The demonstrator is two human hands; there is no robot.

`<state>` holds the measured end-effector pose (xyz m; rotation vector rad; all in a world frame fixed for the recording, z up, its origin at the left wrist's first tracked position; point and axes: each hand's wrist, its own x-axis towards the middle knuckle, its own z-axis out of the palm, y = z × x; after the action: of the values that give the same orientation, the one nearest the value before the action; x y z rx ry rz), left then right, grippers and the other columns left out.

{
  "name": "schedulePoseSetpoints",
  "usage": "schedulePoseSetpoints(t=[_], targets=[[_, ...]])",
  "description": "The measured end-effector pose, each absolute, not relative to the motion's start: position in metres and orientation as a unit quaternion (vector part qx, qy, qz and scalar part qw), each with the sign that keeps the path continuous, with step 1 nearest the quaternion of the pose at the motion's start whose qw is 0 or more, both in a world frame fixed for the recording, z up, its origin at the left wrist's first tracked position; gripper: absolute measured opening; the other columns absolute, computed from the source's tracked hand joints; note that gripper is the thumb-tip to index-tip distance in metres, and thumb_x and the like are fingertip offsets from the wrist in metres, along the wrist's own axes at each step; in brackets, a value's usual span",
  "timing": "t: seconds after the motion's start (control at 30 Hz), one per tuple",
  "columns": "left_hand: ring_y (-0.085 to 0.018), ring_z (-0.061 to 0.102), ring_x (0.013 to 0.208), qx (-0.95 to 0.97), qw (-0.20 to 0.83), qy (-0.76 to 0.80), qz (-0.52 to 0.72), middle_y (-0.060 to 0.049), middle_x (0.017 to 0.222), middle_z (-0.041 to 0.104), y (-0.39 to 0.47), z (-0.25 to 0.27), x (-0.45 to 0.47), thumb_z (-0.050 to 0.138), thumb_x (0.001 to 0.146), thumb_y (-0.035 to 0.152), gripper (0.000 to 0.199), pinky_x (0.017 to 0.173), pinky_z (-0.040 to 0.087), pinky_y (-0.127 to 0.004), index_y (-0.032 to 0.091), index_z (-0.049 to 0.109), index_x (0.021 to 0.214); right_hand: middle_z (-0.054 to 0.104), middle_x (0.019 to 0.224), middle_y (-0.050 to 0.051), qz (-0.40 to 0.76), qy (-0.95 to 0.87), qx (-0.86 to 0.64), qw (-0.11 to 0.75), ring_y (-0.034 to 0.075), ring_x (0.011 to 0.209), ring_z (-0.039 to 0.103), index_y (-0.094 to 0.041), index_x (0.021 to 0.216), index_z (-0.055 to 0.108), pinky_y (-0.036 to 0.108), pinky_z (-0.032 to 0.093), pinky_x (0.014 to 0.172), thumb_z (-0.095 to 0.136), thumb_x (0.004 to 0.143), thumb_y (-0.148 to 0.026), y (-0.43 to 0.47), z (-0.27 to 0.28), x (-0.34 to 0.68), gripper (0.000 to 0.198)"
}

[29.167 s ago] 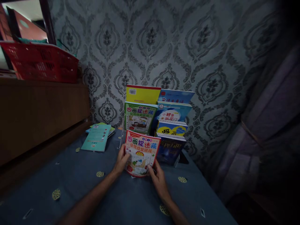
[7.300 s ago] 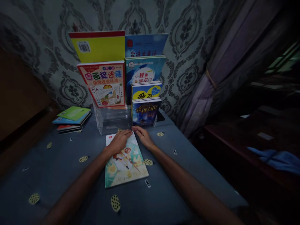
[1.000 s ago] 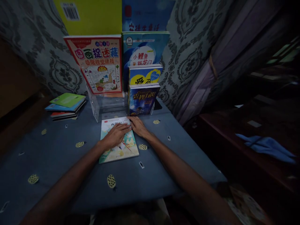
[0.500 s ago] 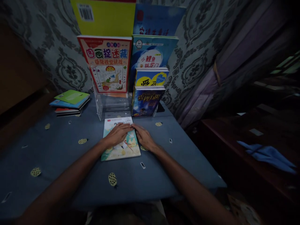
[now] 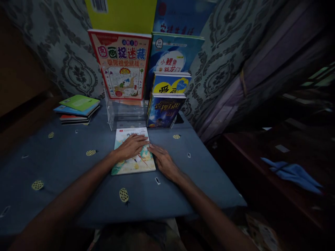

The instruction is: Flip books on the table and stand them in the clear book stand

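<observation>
A light-coloured picture-covered book lies flat on the blue tablecloth, its Chinese title toward the top edge. Resting on its cover is my left hand, palm down with the fingers stretched to the right. My right hand lies along the book's right edge, its fingertips touching the edge near the left fingertips. Its fingers are extended, and no object shows in either hand. Just behind the book stands a clear acrylic rack. A red picture book and a dark blue book stand upright in it.
More books, such as a teal one and a yellow one, rise behind in the rack. A small stack of books lies at the back left. Right of the table, a blue cloth lies on a dark surface.
My right hand has slid slightly down along the book's right edge. My left hand stays on the cover. The whole view has shifted a little with the head.
</observation>
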<state>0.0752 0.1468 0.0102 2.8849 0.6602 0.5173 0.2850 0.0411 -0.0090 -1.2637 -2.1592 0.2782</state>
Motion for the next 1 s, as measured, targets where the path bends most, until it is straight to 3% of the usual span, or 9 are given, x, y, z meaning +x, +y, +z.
schedulePoseSetpoints(t=[0.3,0.47,0.63,1.0], targets=[[-0.022,0.051,0.131,0.959,0.050,0.223,0.170,-0.008,0.139,0.059,0.143,0.013,0.076,0.039,0.100,0.020,0.038,0.110,0.036,-0.044,0.021,0.060,0.131,0.055,0.144,0.011,0.093,-0.824,-0.474,0.296,0.024,0.135,0.050,-0.024,0.141,0.052,0.051,0.046,0.108,0.042,0.084,-0.002,0.033,-0.010,0.286,0.062],[-0.022,0.047,0.135,0.962,0.057,0.231,0.135,-0.007,0.144,0.055,0.141,0.015,0.075,0.038,0.099,0.018,0.041,0.113,0.031,-0.048,0.022,0.056,0.136,0.054,0.144,0.013,0.104,-0.830,-0.471,0.280,0.024,0.135,0.050,-0.022,0.142,0.050,0.051,0.043,0.110,0.042,0.096,-0.015,0.011,0.002,0.284,0.048],[-0.020,0.043,0.139,0.971,0.079,0.209,0.088,-0.003,0.146,0.053,0.135,0.022,0.075,0.037,0.099,0.019,0.043,0.117,0.023,-0.049,0.026,0.053,0.139,0.053,0.145,0.014,0.125,-0.826,-0.484,0.260,0.026,0.136,0.049,-0.021,0.141,0.053,0.052,0.041,0.111,0.046,0.099,-0.029,0.003,0.007,0.286,0.043],[-0.021,0.041,0.140,0.968,0.092,0.223,0.065,-0.004,0.148,0.050,0.123,0.030,0.077,0.037,0.100,0.021,0.041,0.116,0.026,-0.049,0.025,0.053,0.138,0.056,0.142,0.015,0.104,-0.831,-0.479,0.262,0.026,0.135,0.050,-0.019,0.139,0.055,0.051,0.042,0.110,0.047,0.099,-0.025,-0.001,0.006,0.285,0.041]])
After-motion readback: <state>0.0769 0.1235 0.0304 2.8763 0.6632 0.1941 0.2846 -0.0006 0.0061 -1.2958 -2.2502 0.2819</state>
